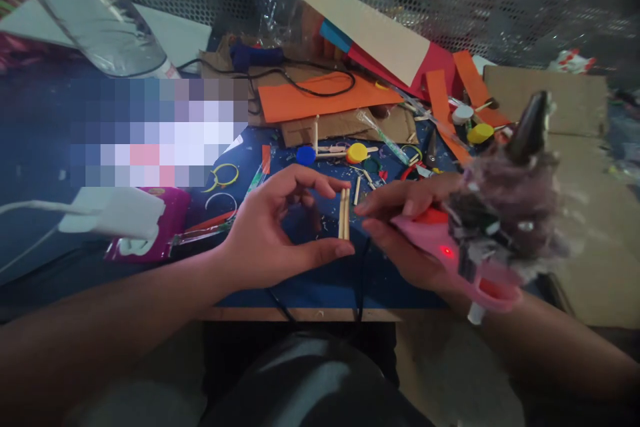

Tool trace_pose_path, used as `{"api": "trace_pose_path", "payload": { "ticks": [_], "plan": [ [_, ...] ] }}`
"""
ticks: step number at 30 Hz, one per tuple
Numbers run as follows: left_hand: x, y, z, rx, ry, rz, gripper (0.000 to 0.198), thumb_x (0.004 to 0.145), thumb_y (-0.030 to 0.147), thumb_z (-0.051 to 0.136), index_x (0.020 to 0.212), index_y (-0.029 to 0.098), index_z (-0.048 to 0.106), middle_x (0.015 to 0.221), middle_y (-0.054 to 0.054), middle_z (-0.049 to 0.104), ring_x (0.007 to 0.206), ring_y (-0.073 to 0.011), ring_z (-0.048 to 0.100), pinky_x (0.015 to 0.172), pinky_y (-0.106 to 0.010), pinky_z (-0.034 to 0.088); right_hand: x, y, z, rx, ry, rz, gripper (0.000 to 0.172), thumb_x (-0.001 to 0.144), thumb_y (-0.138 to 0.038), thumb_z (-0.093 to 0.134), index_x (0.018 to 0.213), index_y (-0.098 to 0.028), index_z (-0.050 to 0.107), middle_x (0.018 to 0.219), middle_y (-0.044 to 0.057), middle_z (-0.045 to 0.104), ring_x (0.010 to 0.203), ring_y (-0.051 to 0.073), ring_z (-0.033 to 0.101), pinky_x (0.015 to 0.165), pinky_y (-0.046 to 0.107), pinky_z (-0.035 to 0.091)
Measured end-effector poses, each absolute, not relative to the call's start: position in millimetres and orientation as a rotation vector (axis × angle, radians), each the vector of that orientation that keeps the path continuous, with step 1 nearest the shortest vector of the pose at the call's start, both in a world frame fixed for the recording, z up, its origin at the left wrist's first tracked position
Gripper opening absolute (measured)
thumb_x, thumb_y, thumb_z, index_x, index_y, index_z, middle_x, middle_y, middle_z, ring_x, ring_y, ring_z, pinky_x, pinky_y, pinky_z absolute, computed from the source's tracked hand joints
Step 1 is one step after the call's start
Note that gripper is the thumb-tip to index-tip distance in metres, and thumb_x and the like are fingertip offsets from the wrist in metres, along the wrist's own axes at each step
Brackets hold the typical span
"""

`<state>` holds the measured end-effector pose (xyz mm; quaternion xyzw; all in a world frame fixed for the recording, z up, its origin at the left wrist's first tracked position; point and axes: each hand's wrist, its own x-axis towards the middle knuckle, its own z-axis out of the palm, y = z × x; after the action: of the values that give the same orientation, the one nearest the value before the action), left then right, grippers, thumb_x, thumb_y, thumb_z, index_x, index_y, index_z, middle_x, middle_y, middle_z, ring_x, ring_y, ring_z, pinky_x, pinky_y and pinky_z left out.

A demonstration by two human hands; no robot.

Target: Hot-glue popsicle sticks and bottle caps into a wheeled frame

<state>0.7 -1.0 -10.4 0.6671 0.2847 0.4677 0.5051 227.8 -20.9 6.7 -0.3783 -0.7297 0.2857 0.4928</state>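
My left hand (270, 220) pinches a pair of short wooden sticks (344, 213) upright, fingertips at their top and thumb at their bottom. The sticks lie side by side. In my right hand (415, 220) is what looks like a pink glue gun (485, 273), its handle in my palm and a red light glowing on it. Its dark, grimy front end points up and is blurred; a whitish stick pokes out at the lower end. The right fingertips are close to the wooden sticks, apart from them. More cut stick pieces (357, 191) lie behind on the blue table.
Blue (306, 155) and yellow bottle caps (357, 153) sit by joined sticks. Orange sheets (320, 101), cardboard (575, 213) and a dark blue corded tool (256, 55) lie around. At left are a clear bottle (113, 33) and a white plug (125, 210) in a purple power strip (173, 213).
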Motion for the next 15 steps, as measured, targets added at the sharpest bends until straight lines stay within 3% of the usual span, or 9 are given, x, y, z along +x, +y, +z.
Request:
{"api": "trace_pose_path", "payload": {
  "ticks": [2,5,9,12,15],
  "plan": [
    [-1,-1,-13,1.769,0.631,1.242,0.059,0.065,0.020,0.106,0.111,0.021,0.068,0.127,-0.011,0.080,0.078,-0.0123,0.070,0.073,-0.026,0.062,227,-20,-1,-0.904,-1.677,0.737,0.032,0.091,-0.010,0.075,0.094,-0.031,0.052,0.093,-0.007,0.083,0.070,0.015,0.075,0.067,0.029,0.061],
    [0,-1,-14,1.946,0.550,1.371,0.063,0.066,0.028,0.107,0.116,0.022,0.069,0.127,-0.012,0.082,0.084,-0.0175,0.077,0.069,-0.027,0.064,226,-19,-8,-0.924,-1.599,0.915,0.030,0.097,-0.025,0.078,0.093,-0.031,0.049,0.094,-0.005,0.083,0.066,0.015,0.072,0.067,0.032,0.061],
    [1,-3,-12,2.045,0.699,1.328,0.056,0.068,0.036,0.106,0.111,0.023,0.073,0.121,-0.012,0.085,0.105,-0.0267,0.083,0.089,-0.037,0.067,225,-17,-7,-0.914,-1.694,1.103,0.026,0.095,-0.042,0.082,0.096,-0.031,0.059,0.080,-0.005,0.078,0.065,0.018,0.074,0.068,0.035,0.064],
    [0,-4,-11,2.051,0.715,1.331,0.054,0.068,0.038,0.106,0.109,0.024,0.074,0.120,-0.010,0.086,0.103,-0.0259,0.083,0.093,-0.038,0.066,224,-18,-4,-0.918,-1.717,1.135,0.019,0.096,-0.042,0.081,0.098,-0.033,0.065,0.084,-0.003,0.079,0.072,0.022,0.078,0.067,0.037,0.066],
    [-1,-5,-12,2.040,0.732,1.321,0.051,0.069,0.037,0.106,0.109,0.026,0.076,0.120,-0.008,0.086,0.104,-0.0266,0.083,0.093,-0.040,0.065,224,-20,-3,-0.925,-1.705,1.150,0.017,0.095,-0.036,0.082,0.097,-0.034,0.065,0.081,-0.004,0.077,0.064,0.019,0.072,0.059,0.034,0.063]
  ]
}}
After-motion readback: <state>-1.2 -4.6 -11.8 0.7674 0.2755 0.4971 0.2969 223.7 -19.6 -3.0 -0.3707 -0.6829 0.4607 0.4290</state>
